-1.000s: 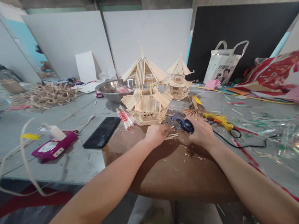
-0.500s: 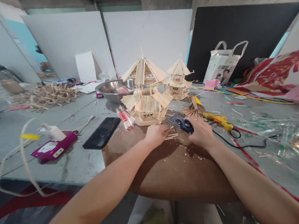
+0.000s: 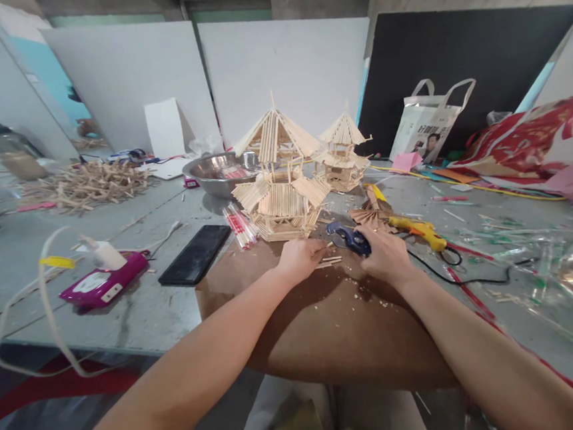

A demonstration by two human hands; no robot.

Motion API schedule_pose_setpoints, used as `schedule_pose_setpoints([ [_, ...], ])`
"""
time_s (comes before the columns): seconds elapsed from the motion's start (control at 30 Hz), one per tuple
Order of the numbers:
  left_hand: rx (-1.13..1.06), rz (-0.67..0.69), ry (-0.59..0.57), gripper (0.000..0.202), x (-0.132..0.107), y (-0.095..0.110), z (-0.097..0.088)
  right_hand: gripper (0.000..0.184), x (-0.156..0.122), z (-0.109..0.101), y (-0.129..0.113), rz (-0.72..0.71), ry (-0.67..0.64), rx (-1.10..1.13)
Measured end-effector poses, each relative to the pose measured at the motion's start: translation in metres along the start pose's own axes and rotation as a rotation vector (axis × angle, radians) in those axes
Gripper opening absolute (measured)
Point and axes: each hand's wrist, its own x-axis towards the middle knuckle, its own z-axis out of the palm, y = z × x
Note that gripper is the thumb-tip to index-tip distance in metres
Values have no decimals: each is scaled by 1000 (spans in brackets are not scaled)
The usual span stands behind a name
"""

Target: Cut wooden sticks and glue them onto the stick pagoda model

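My left hand (image 3: 300, 260) is closed in a pinch on a thin wooden stick (image 3: 330, 244), whose pale tip points right. Wrapped round a blue-handled cutter (image 3: 353, 238) is my right hand (image 3: 386, 252). The cutter's head faces left, close to the stick; whether they touch I cannot tell. Short cut sticks (image 3: 329, 262) lie just below my left fingers on a brown sheet (image 3: 338, 344), among pale chips. Right behind my left hand stands a two-tiered stick pavilion (image 3: 283, 202), with a smaller stick pavilion (image 3: 342, 156) farther back.
Left of the sheet lie a black phone (image 3: 194, 255) and a purple power strip (image 3: 104, 279). A yellow glue gun (image 3: 421, 231) with a black cord lies right of my right hand. Behind are a metal bowl (image 3: 208, 182) and a pile of sticks (image 3: 88, 185). Plastic wrappers (image 3: 530, 247) litter the right.
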Motion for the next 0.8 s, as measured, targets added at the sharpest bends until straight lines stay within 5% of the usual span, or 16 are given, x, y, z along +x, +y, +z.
schedule_pose_setpoints([
  [0.8,1,-43,-25,34,1,0,-2,30,8,2,1,154,-119,-111],
])
